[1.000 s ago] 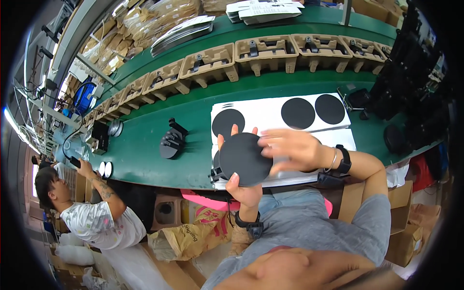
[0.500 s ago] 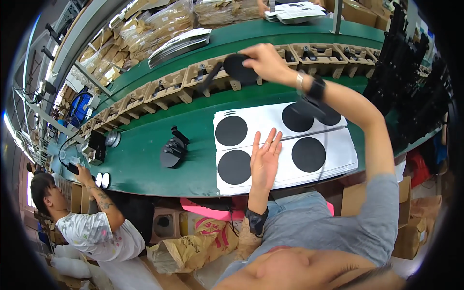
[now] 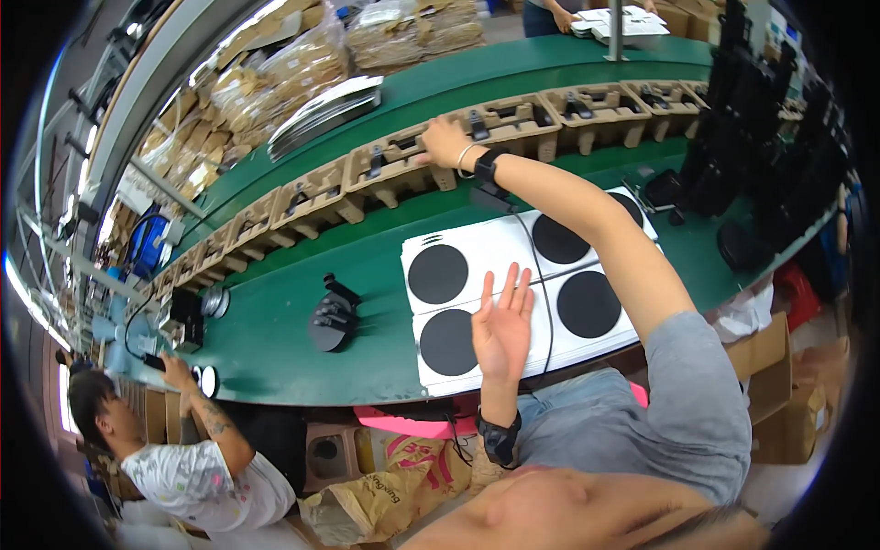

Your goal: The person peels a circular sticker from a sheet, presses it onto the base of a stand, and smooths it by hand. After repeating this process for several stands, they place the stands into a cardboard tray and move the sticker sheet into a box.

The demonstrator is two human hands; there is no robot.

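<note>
My right hand (image 3: 444, 143) reaches far forward to a brown pulp tray (image 3: 396, 163) in the row on the back belt, its fingers at a dark part inside the tray. I cannot tell whether it grips anything. My left hand (image 3: 502, 323) hovers open with fingers spread over the near edge of a white sheet (image 3: 486, 249) on the green table (image 3: 275, 353). Several black discs lie on the sheet, among them one (image 3: 438, 273) at the left and one (image 3: 588, 303) at the right. Both wrists wear black watches.
More pulp trays (image 3: 596, 105) with black parts line the back belt. A black stand part (image 3: 330, 316) lies left of the sheet. Stacks of black parts (image 3: 761, 137) stand at the right. A co-worker (image 3: 188, 458) sits at lower left. Cardboard boxes (image 3: 779, 385) sit beside me.
My right hand carried a black disc from over the sheet out to the pulp tray, and the disc no longer shows in it. My left hand let go and now hovers open.
</note>
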